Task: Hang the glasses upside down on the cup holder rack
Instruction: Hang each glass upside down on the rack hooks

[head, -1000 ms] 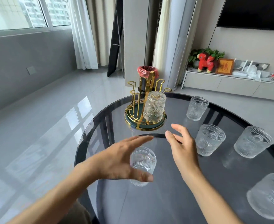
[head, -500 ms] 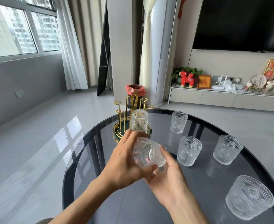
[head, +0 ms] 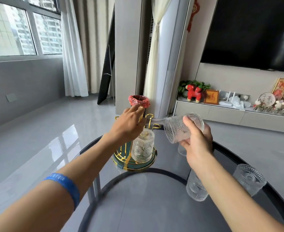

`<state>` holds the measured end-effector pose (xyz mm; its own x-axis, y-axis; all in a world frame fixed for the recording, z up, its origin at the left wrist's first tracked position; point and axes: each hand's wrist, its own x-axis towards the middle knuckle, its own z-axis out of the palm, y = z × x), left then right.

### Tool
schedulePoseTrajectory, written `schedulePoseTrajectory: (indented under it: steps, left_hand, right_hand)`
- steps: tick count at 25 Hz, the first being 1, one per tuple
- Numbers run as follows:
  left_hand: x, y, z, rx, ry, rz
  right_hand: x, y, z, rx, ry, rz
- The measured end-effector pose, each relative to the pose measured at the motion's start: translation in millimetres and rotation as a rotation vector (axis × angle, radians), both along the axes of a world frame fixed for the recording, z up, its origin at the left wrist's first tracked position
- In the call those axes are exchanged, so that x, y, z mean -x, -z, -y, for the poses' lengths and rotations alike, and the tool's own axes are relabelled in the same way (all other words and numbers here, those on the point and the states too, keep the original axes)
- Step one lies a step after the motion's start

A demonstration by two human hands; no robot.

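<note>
A gold wire cup holder rack with a green base stands on the dark round glass table. One ribbed clear glass hangs upside down on a peg at the rack's front. My left hand rests on the rack's top, fingers around its gold centre handle. My right hand holds a second ribbed glass tilted on its side, mouth toward the rack, to the right of it and above the table. More glasses stand upright on the table: one under my right forearm, another at the right edge.
A red-lined waste bin stands on the floor behind the rack. A low cabinet with ornaments and a wall television fill the right background. Grey floor lies left of the table.
The glass went from both hands to my right hand alone and moved right. My left hand let go of it and went to the top of the rack. The view moved closer.
</note>
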<state>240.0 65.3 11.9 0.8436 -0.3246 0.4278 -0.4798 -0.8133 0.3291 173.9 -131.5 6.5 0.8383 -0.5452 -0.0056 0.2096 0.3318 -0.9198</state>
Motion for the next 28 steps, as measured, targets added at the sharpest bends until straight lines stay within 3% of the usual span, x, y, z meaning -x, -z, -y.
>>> schedulePoseTrajectory:
  steps: [3, 5, 9, 14, 18, 23, 24, 26, 28]
  left_hand:
    - [-31, 7, -2, -0.02, 0.022, 0.029]
    - [-37, 10, -7, -0.038, 0.025, 0.084]
    - [-35, 7, -10, -0.112, 0.026, 0.09]
    - [-36, 6, -10, -0.105, 0.032, 0.079]
    - [-33, 9, -5, -0.093, 0.021, 0.064]
    - [-20, -1, 13, -0.151, -0.083, -0.008]
    - [-11, 2, 14, -0.098, -0.103, 0.049]
    - [28, 16, 29, 0.214, -0.042, 0.208]
    - [84, 48, 61, 0.544, 0.061, 0.181]
  right_hand:
    - [-42, 1, 3, 0.533, 0.052, 0.138]
    - [-62, 6, 0, 0.733, -0.002, 0.158]
    - [-88, 18, -4, 0.984, -0.082, 0.139]
    - [-93, 46, -3, 1.149, -0.249, 0.061]
    - [-89, 71, 1, 1.137, -0.289, -0.015]
    - [-41, 62, 12, 1.106, -0.302, -0.053]
    - [-23, 60, 18, 1.019, -0.254, -0.049]
    - [22, 57, 38, 0.775, -0.103, -0.015]
    - [70, 56, 59, 0.502, 0.022, 0.038]
